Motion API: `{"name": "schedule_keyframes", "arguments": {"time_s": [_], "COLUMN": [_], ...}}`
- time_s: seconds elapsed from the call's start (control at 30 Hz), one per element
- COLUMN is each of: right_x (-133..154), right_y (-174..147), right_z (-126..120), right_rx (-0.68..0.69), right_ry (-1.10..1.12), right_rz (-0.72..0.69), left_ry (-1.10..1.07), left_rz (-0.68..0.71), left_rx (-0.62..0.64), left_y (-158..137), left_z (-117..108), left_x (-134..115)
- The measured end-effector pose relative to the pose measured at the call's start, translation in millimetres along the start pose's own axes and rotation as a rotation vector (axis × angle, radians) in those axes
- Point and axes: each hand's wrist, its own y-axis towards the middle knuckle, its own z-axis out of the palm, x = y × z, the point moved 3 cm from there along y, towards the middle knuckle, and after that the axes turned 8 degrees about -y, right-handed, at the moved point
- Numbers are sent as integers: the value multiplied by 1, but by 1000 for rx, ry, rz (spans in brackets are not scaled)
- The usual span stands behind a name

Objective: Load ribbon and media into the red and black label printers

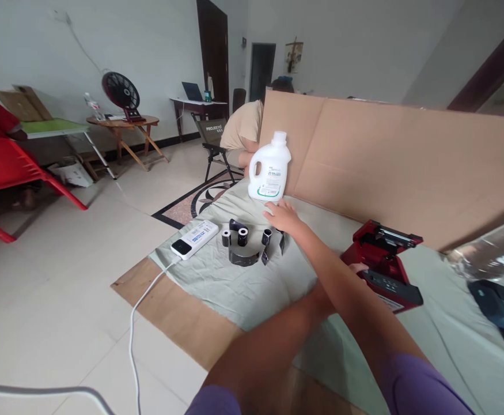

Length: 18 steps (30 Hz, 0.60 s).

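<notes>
My arms are crossed over a grey-green cloth (234, 288). My right hand (283, 218) reaches forward, fingers spread, just above a cluster of black tape rolls (243, 245); its palm is next to the small rolls on the right side of the cluster. My left hand (357, 268) is mostly hidden behind my right forearm. Its visible fingers rest on the left side of a red label printer (385, 259), whose lid stands open.
A white detergent jug (272, 168) stands behind the rolls against a cardboard wall (407, 167). A white power strip (194, 238) with its cable lies to the left. A clear plastic bottle (489, 253) and a black mouse (493, 305) are at right. A person (245, 129) sits behind the cardboard.
</notes>
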Motion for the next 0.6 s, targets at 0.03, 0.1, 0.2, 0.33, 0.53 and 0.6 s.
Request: {"name": "schedule_keyframes", "arguments": {"time_s": [0.03, 0.1, 0.2, 0.33, 0.53, 0.6], "right_x": [20, 63, 118, 148, 84, 42], "right_y": [-2, -7, -14, -20, -58, -88], "right_z": [-5, -8, 0, 20, 10, -2], "right_rx": [-22, 45, 52, 1, -96, -189], "right_ry": [21, 63, -67, -263, 377, 566], "right_rz": [-102, -295, -433, -490, -346, -265], "left_ry": [20, 46, 132, 210, 180, 149], "left_rz": [4, -8, -27, -70, -8, 29], "left_rx": [-13, -18, -22, -73, -28, -13], "left_y": [0, -2, -7, -10, -9, -7], "left_z": [-1, -4, -8, -9, -8, -7], "left_x": [-3, -12, -23, -27, -26, -22]}}
